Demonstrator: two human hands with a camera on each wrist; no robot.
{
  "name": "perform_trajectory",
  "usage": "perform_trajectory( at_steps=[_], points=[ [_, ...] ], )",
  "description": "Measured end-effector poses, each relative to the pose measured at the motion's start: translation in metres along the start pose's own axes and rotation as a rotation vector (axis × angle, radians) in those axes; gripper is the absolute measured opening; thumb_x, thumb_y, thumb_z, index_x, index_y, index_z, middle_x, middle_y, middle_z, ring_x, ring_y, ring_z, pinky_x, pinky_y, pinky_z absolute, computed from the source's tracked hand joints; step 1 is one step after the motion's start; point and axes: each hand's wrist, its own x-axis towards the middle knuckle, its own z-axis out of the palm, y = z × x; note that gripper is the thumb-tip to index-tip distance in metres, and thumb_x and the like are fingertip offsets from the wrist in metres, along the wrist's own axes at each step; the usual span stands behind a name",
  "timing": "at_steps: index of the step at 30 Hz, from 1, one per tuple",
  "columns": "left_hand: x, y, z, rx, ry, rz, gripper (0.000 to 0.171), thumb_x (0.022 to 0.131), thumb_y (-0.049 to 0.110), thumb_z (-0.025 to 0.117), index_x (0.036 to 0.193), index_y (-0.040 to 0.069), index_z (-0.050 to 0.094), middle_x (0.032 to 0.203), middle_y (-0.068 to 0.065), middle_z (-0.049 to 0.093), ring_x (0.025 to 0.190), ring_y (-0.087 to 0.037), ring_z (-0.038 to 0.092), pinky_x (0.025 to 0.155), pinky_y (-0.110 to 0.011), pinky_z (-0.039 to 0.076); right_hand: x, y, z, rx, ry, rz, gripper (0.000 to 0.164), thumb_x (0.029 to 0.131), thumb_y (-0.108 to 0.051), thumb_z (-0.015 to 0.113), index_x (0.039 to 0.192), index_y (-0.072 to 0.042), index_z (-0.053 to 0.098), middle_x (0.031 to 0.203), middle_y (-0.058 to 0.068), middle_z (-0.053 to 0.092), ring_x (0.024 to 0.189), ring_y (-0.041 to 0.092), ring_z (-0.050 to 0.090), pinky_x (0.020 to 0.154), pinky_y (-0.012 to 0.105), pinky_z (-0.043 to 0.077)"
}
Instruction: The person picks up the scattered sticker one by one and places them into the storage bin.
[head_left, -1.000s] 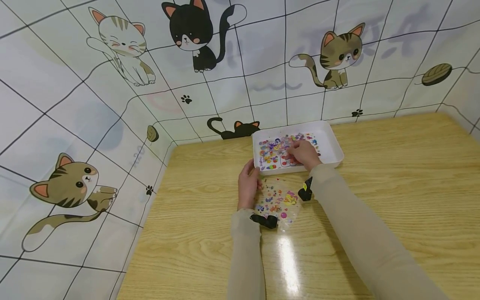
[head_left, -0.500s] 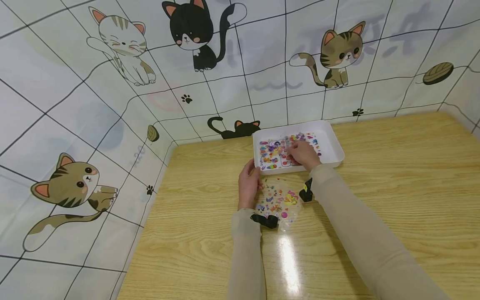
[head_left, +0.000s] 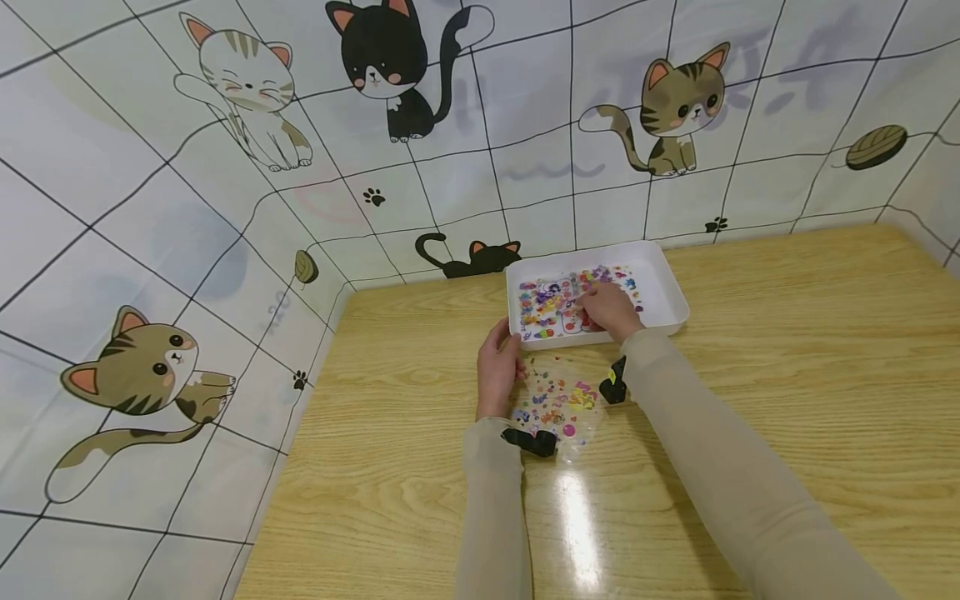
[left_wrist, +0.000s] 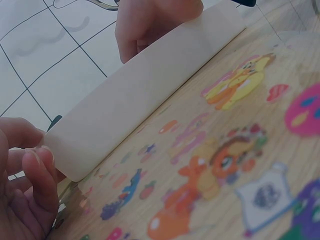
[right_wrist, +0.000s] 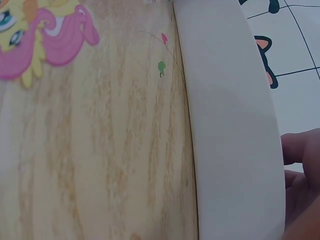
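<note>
A white shallow tray [head_left: 667, 308] stands against the back wall, its left and middle part covered with small colourful stickers [head_left: 540, 312]. My left hand [head_left: 497, 371] holds the tray's near left corner, thumb and fingers at the corner in the left wrist view. Over the stickers inside the tray, my right hand [head_left: 611, 310] reaches down with bent fingers. In the right wrist view the tray wall hides its fingertips, and I cannot tell whether they pinch anything. Between the forearms lies a clear sheet [head_left: 555, 400] with pony figures, hearts and dots.
The wood-grain table [head_left: 375, 467] runs out to both sides and toward the front. Behind and left rises a white gridded wall covering [head_left: 525, 183] printed with cartoon cats. Long sleeves and black wrist cameras [head_left: 534, 442] sit close above the clear sheet.
My right hand shifts slightly within the tray, and its fingers move a little among the stickers. The left hand stays at the corner.
</note>
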Motion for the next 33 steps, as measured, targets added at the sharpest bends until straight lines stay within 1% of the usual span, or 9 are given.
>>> perform_trajectory(
  at_steps=[4, 8, 11, 14, 17, 22, 27, 29, 33],
  points=[
    [-0.001, 0.001, 0.000, -0.003, 0.004, -0.004, 0.042, 0.093, 0.020, 0.046, 0.135, 0.013, 0.040, 0.126, -0.011, 0.049, 0.046, -0.015, 0.045, 0.041, -0.032, 0.044, 0.001, 0.000, 0.000, 0.015, 0.002, 0.026, 0.031, 0.093, -0.022, 0.043, 0.095, 0.001, 0.062, 0.073, 0.014, 0.061, 0.046, 0.015, 0.045, 0.055, 0.033, 0.044],
    [-0.001, 0.001, 0.000, 0.004, 0.003, -0.001, 0.042, 0.093, 0.019, 0.046, 0.135, 0.013, 0.040, 0.126, -0.011, 0.049, 0.046, -0.015, 0.045, 0.041, -0.032, 0.045, 0.001, -0.001, 0.000, 0.038, -0.017, 0.055, 0.033, 0.094, -0.020, 0.043, 0.115, 0.001, 0.055, 0.083, 0.014, 0.064, 0.052, 0.014, 0.052, 0.054, 0.031, 0.047],
    [0.002, -0.002, 0.000, 0.002, 0.000, -0.002, 0.042, 0.093, 0.019, 0.046, 0.135, 0.013, 0.040, 0.127, -0.011, 0.048, 0.046, -0.016, 0.045, 0.041, -0.033, 0.045, 0.001, -0.001, 0.000, 0.057, -0.036, 0.062, 0.035, 0.094, -0.019, 0.042, 0.122, 0.001, 0.050, 0.089, 0.016, 0.064, 0.057, 0.015, 0.055, 0.055, 0.030, 0.048],
    [0.008, -0.011, -0.001, -0.017, -0.004, -0.005, 0.042, 0.093, 0.020, 0.047, 0.135, 0.014, 0.041, 0.127, -0.010, 0.049, 0.046, -0.016, 0.045, 0.041, -0.032, 0.044, 0.001, -0.001, 0.000, 0.058, -0.037, 0.061, 0.035, 0.095, -0.020, 0.042, 0.122, 0.000, 0.050, 0.090, 0.017, 0.063, 0.058, 0.016, 0.055, 0.056, 0.030, 0.048],
    [0.014, -0.020, -0.002, -0.034, -0.007, -0.005, 0.042, 0.093, 0.022, 0.047, 0.134, 0.017, 0.042, 0.127, -0.008, 0.049, 0.046, -0.016, 0.046, 0.040, -0.030, 0.044, 0.001, -0.001, 0.000, 0.042, -0.037, 0.051, 0.035, 0.095, -0.021, 0.042, 0.121, 0.000, 0.050, 0.086, 0.016, 0.063, 0.057, 0.016, 0.054, 0.057, 0.030, 0.047],
    [0.016, -0.027, -0.001, -0.008, 0.002, 0.001, 0.042, 0.093, 0.026, 0.047, 0.134, 0.021, 0.042, 0.124, -0.005, 0.051, 0.045, -0.014, 0.045, 0.039, -0.027, 0.043, 0.001, -0.001, 0.000, -0.012, -0.033, 0.033, 0.037, 0.095, -0.023, 0.041, 0.124, -0.001, 0.049, 0.074, 0.013, 0.061, 0.051, 0.017, 0.051, 0.057, 0.032, 0.045],
    [0.015, -0.023, -0.002, -0.011, -0.002, -0.007, 0.042, 0.092, 0.026, 0.047, 0.134, 0.021, 0.042, 0.124, -0.004, 0.051, 0.046, -0.015, 0.046, 0.040, -0.028, 0.043, 0.002, 0.000, 0.001, -0.053, -0.031, 0.015, 0.035, 0.095, -0.024, 0.041, 0.121, -0.001, 0.051, 0.073, 0.013, 0.060, 0.051, 0.017, 0.050, 0.060, 0.032, 0.044],
    [0.012, -0.018, -0.002, -0.014, -0.005, -0.009, 0.043, 0.093, 0.024, 0.047, 0.135, 0.019, 0.041, 0.124, -0.006, 0.051, 0.046, -0.017, 0.046, 0.040, -0.030, 0.044, 0.002, 0.001, 0.001, -0.067, -0.029, 0.012, 0.032, 0.095, -0.023, 0.040, 0.115, -0.001, 0.054, 0.073, 0.013, 0.059, 0.051, 0.018, 0.050, 0.060, 0.032, 0.043],
    [0.005, -0.006, -0.002, -0.002, -0.004, -0.007, 0.044, 0.093, 0.024, 0.047, 0.135, 0.014, 0.040, 0.124, -0.011, 0.051, 0.046, -0.018, 0.045, 0.041, -0.032, 0.044, 0.002, 0.000, 0.001, -0.108, -0.018, 0.002, 0.030, 0.095, -0.023, 0.040, 0.096, -0.002, 0.060, 0.070, 0.012, 0.057, 0.052, 0.019, 0.049, 0.058, 0.032, 0.042]
  ],
)
